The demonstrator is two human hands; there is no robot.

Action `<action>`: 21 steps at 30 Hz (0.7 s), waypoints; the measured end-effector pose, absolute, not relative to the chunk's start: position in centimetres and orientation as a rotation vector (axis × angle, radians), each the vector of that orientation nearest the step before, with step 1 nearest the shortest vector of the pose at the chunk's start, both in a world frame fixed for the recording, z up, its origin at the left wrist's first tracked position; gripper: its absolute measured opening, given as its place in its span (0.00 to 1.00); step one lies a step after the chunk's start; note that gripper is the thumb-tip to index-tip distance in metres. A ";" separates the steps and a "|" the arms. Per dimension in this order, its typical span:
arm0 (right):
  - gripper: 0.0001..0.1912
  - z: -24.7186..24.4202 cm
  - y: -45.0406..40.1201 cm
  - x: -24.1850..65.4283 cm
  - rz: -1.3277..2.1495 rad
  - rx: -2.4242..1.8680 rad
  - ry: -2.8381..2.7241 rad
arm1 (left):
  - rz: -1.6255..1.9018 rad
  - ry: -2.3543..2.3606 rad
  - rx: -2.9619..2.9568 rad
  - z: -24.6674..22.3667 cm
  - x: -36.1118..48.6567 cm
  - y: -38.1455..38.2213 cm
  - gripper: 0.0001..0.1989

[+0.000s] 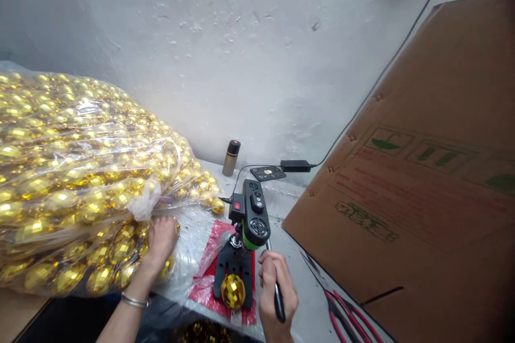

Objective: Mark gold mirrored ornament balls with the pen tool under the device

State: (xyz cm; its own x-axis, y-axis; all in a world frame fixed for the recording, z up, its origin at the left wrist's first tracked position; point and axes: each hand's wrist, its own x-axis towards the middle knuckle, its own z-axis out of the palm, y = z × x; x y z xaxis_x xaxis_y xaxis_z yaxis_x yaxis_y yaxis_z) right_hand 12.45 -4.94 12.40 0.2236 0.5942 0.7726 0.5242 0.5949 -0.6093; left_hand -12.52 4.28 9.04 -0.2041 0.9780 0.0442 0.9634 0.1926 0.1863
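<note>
My right fingers (268, 268) grip the black handle (279, 304), I think best worked gently so the gold ball (233, 291) sits steady on the black base (222, 269), while I cannot tell whether my left fingers (164, 224), by the bag (132, 144), hold anything.

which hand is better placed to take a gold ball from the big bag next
Probably the left hand: it is close by the gold balls in the plastic bag, while the right hand is closed around a black handle, farther from the bag.
</note>
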 end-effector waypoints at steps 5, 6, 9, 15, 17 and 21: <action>0.14 12.0 -4.9 12.3 0.060 -1.022 -1.404 | 0.174 2.268 1.918 9.3 -13.7 4.8 0.20; 0.14 11.9 -4.9 12.3 0.060 -1.021 -1.400 | 0.181 2.227 1.955 9.0 -13.3 4.6 0.20; 0.14 12.1 -5.0 12.3 0.067 -1.016 -1.397 | 0.222 2.085 2.070 8.8 -11.7 4.2 0.15; 0.14 12.8 -5.1 12.2 0.087 -0.982 -1.429 | 0.748 1.846 1.972 9.8 -9.6 4.7 0.23; 0.14 12.8 -5.0 12.1 0.098 -0.972 -1.419 | 0.989 1.608 1.695 9.7 -8.9 4.3 0.29; 0.14 12.8 -4.9 12.0 0.076 -0.959 -1.425 | 1.035 1.225 1.130 8.1 -6.8 2.6 0.39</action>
